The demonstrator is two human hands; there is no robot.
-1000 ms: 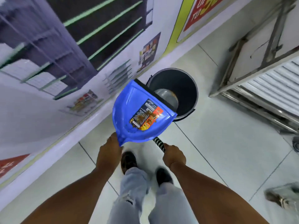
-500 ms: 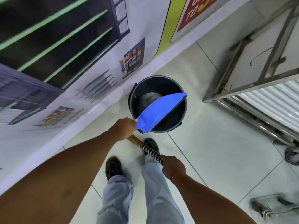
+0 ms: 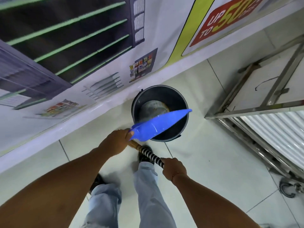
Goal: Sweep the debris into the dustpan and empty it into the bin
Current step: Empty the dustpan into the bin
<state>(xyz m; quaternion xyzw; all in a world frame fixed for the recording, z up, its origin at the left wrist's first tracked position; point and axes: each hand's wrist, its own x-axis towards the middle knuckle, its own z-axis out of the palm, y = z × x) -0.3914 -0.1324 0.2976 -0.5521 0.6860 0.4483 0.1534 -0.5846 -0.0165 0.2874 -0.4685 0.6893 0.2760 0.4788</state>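
A pale tiled floor (image 3: pixel 205 170) carries a dark round bin (image 3: pixel 182 102) beside the wall.

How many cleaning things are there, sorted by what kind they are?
Blue plastic dustpan: 1
Broom with black-and-white striped handle: 1
Round black plastic bin: 1
Total: 3

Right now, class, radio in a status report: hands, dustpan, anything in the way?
Left hand gripping dustpan, tipped over bin. Right hand gripping broom handle. Nothing blocking the bin mouth.
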